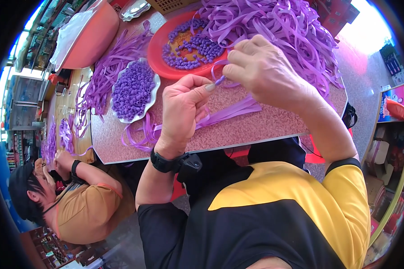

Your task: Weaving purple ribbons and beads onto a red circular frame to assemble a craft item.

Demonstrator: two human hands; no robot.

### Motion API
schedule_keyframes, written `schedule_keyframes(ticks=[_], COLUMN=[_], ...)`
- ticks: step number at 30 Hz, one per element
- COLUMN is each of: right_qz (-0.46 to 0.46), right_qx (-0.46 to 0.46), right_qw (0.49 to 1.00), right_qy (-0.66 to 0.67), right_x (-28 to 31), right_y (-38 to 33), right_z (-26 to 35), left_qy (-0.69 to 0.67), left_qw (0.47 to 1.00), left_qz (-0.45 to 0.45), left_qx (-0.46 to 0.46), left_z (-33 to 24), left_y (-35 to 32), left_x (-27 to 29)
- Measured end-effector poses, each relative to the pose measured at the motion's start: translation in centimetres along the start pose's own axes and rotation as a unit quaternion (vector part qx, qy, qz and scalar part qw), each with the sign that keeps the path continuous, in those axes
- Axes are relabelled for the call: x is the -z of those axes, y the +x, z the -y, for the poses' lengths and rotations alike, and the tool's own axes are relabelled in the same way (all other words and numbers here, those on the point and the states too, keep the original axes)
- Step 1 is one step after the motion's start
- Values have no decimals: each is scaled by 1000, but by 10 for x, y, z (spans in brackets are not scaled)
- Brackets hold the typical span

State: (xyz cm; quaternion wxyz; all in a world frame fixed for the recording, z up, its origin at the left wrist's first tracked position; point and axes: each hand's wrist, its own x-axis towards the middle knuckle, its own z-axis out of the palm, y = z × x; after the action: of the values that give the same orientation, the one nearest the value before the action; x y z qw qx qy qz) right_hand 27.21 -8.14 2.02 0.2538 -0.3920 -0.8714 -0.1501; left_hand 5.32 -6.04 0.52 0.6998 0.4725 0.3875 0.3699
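Small slim purple piece (219, 80), bead or folded ribbon end (cannot tell which), sits between the two hands, above the pink speckled table (278, 123). Left hand (184, 105) pinches it, thumb against bent forefinger; right hand (265, 71) is curled at its other end, fingertips partly hidden, exact grip unclear. Piece looks nearly weightless, firm, probably smooth enough to slip; best taken at its very ends, thumb and forefinger only. Ribbon should be limp, slick and easily creased or tangled; a hold close to the tip gives most control. Beads look hard, light, apt to roll, not fragile. Count: one piece at the fingertips; one white scalloped dish (156, 85) of purple beads (132, 92); one red tray (155, 53) with more loose beads (202, 47); one large ribbon heap (296, 45), one bundle (112, 67) left of the tray, one flat ribbon length (235, 109) nearer the person. Individual beads and strands: too many, overlapping, to count.
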Motion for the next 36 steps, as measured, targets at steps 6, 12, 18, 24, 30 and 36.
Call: schedule_keyframes(ticks=[6, 12, 18, 24, 30, 36], right_qz=[-19, -45, -46, 68, 42, -150], right_qx=[-41, -49, -82, -354, -199, -370], right_qw=[997, 992, 980, 902, 714, 677], right_qy=[67, 103, 176, 238, 670, 618], right_x=[4, 3, 8, 25, 11, 2], right_y=[-4, -3, -7, -7, 3, -3], right_z=[0, 5, -10, -36, 1, -23], left_qy=[14, 65, 68, 193, 383, 643], left_qw=[999, 996, 994, 968, 886, 676], left_qz=[-15, -20, -49, -130, -193, -184], left_qx=[-25, -52, -64, -100, -175, -309], left_z=[-5, -2, -1, -6, 2, -6], left_y=[-5, -3, -10, -28, -39, -35], left_x=[-19, -16, 1, 65, 73, 56])
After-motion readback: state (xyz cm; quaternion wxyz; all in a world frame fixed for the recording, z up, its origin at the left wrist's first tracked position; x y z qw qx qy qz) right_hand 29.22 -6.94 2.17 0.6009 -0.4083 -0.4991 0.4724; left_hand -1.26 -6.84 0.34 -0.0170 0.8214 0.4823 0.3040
